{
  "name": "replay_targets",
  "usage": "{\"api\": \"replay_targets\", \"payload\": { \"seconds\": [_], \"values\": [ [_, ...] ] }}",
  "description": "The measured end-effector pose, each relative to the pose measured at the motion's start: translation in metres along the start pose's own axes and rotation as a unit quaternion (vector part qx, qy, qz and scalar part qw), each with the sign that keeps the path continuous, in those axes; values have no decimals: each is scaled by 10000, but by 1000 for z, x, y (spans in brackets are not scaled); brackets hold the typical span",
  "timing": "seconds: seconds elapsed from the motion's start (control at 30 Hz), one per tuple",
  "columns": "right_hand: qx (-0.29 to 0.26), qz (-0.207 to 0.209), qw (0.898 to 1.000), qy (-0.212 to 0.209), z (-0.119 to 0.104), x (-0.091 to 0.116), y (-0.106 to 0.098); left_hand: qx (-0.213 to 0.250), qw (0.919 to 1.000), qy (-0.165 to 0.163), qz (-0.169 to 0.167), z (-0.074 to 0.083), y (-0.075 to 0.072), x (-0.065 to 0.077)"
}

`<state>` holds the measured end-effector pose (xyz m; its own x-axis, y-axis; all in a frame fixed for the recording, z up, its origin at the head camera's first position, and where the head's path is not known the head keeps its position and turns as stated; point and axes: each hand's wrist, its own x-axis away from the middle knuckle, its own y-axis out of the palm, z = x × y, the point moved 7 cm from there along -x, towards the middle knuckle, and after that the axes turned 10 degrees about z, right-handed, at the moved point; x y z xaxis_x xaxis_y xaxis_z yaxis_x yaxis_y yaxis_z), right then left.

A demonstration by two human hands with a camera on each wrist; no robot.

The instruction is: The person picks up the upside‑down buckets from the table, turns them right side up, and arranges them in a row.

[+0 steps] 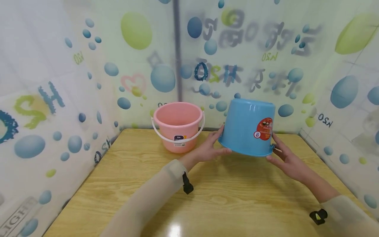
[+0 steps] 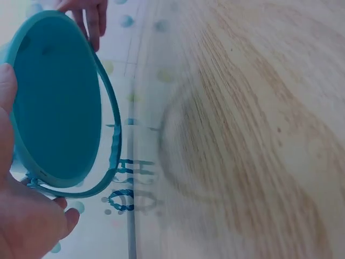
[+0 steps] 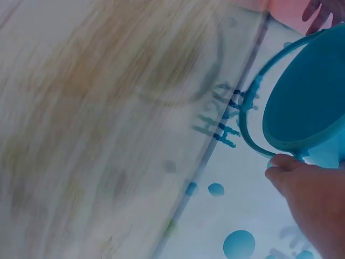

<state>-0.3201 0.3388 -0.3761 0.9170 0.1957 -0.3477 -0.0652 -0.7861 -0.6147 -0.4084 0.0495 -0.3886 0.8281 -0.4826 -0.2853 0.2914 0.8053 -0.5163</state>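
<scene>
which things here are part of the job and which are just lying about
In the job:
- blue bucket, upside down, held by left grip and right grip

Apparently just there:
- pink bucket, upright, unheld
- wood-grain table
- bubble-print curtain

One blue bucket [image 1: 244, 128] and one pink bucket [image 1: 167, 133] make two buckets, carrying one blue handle [image 2: 117, 129] and one white handle [image 1: 203, 125], plus one red sticker [image 1: 264, 129] and one dark label [image 1: 179, 138]. One left hand [image 1: 209, 148] and one right hand [image 1: 291, 164] make two hands, with two pale sleeves [image 1: 154, 194] and two black wrist pieces [image 1: 187, 184]. There is one wooden table [image 1: 228, 197].
</scene>
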Motion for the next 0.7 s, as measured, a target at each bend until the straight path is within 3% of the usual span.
{"api": "replay_targets", "payload": {
  "seconds": [0.17, 0.4, 0.7],
  "values": [
    [-262, 99, 9996, -50, -8, 3, 3, 267, 9992, 276, 87, 6, -4, 3],
    [78, 207, 9995, 221, -20, 1, 1, 225, 9992, -101, 327, 12, -16, 11],
    [-162, 644, 9977, -126, -28, -2, -2, -21, 9991, 17, 423, 18, -28, 15]
  ]
}}
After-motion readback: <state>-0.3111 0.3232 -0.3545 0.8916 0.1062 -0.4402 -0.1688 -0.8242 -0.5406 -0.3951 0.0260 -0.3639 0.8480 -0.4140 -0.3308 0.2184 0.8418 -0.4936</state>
